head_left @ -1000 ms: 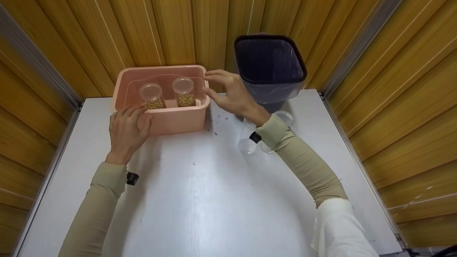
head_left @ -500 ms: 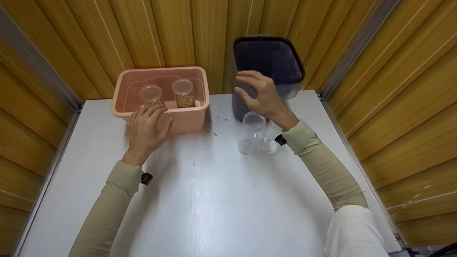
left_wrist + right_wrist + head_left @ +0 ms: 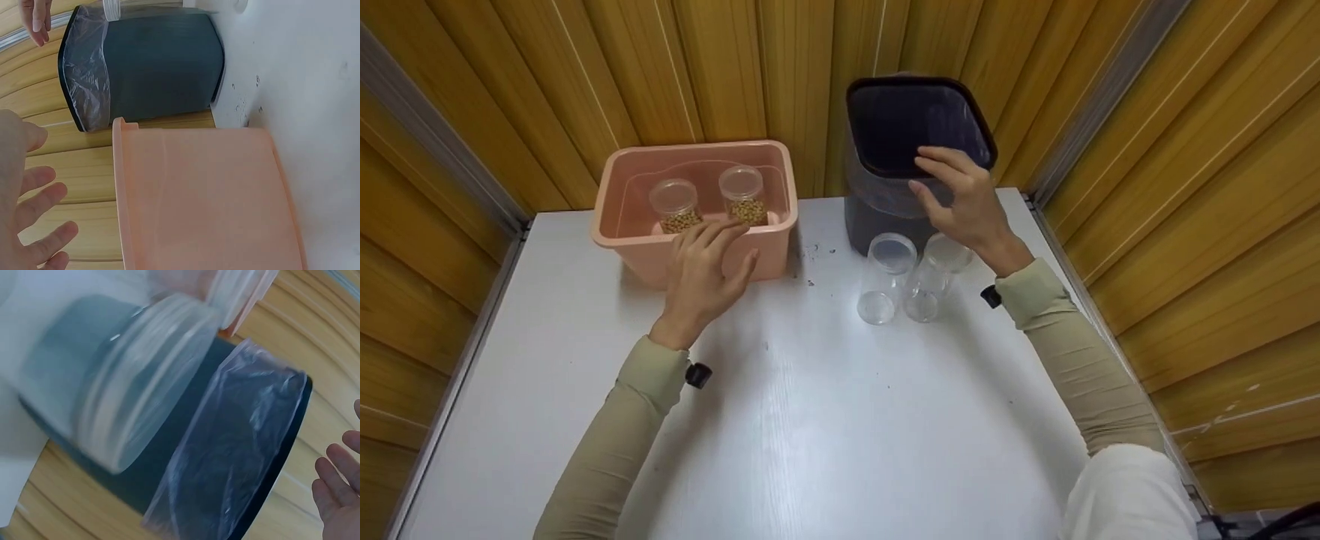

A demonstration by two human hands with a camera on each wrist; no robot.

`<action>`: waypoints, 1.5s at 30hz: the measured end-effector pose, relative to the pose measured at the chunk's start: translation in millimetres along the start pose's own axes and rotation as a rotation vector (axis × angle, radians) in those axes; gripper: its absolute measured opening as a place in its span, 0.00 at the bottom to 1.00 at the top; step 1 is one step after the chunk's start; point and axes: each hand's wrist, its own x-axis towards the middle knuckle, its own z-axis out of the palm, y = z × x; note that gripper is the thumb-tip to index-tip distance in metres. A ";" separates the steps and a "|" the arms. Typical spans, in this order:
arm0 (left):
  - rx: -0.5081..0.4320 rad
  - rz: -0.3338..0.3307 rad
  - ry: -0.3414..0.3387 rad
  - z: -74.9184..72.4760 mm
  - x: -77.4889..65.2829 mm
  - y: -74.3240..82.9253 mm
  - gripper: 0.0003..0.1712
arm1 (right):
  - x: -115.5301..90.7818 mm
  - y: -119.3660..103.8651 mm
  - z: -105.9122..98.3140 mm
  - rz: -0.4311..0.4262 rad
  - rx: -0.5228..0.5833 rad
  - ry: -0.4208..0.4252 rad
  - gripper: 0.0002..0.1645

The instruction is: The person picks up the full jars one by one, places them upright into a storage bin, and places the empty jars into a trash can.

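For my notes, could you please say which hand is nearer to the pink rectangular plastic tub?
The left hand, by the near rim of the tub; the right hand is by the dark plastic-lined bin.

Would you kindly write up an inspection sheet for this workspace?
Surface: white tabletop, dark specks beside the pink tub.
Job's things: two jars of beans in the tub; two clear lidded jars, seemingly empty, before the lined bin.
Clutter: nothing seen besides the specks.
Grippers: left hand by the tub's rim, right hand near the bin, both holding nothing.
Cables: possibly one black cable, lower right.
Surroundings: wood-look panels, metal posts.
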 end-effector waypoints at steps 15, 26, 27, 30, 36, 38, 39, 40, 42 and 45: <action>-0.100 0.041 -0.044 34.7 6.6 29.4 0.22 | -28.8 51.1 -20.2 0.042 -0.080 0.102 0.20; -0.155 0.076 -0.082 64.8 13.9 51.3 0.21 | -42.9 75.3 -31.8 0.102 -0.218 -0.004 0.25; -0.158 0.081 -0.085 67.9 14.0 53.1 0.21 | -43.7 75.9 -31.7 0.105 -0.224 -0.008 0.25; -0.174 0.093 -0.086 76.6 14.4 58.1 0.21 | -44.3 77.3 -30.6 0.099 -0.226 -0.009 0.24; -0.227 0.103 -0.088 94.4 14.4 68.5 0.21 | -38.6 77.7 -25.9 0.084 -0.224 0.043 0.22; -0.240 0.100 -0.099 101.2 14.5 72.0 0.22 | -35.6 77.9 -24.8 0.088 -0.224 0.067 0.20; -0.249 0.098 -0.106 104.5 14.4 73.8 0.23 | -34.3 78.4 -24.1 0.094 -0.214 0.084 0.19; -0.256 0.094 -0.110 107.6 14.1 75.5 0.23 | -33.5 78.5 -23.9 0.099 -0.196 0.098 0.18; -0.271 0.088 -0.124 113.6 13.3 79.2 0.24 | -32.5 78.5 -24.3 0.102 -0.177 0.122 0.17; -0.304 0.081 -0.146 122.5 12.2 85.3 0.26 | -32.9 79.5 -25.3 0.101 -0.159 0.151 0.16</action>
